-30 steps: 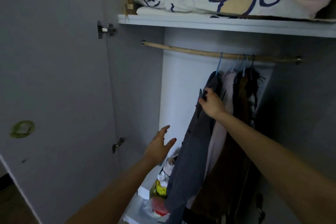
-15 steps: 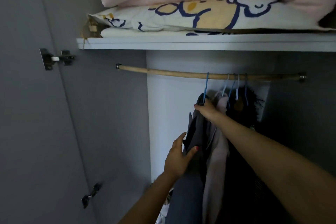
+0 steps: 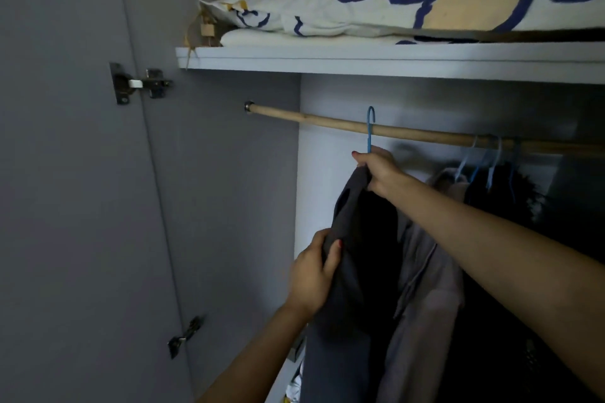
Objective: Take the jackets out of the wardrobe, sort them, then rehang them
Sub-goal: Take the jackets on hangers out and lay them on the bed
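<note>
Hanging near the middle of the wooden rail [image 3: 425, 134] by a blue hanger [image 3: 370, 127], the dark grey jacket [image 3: 347, 271] sits left of the other jackets [image 3: 432, 288], which bunch toward the rail's right end. The wardrobe [image 3: 229, 206] is grey, door open, with folded bedding [image 3: 409, 6] on the shelf [image 3: 360, 59] above. The right hand [image 3: 376, 170] grips the jacket's collar at the hanger's neck; the left hand [image 3: 311, 275] pinches its front edge lower down.

Bedding [image 3: 425, 6] is lying on the shelf [image 3: 360, 59]; beneath it, jackets [image 3: 425, 288] are hanging from the rail [image 3: 311, 119], bunched rightward.
</note>
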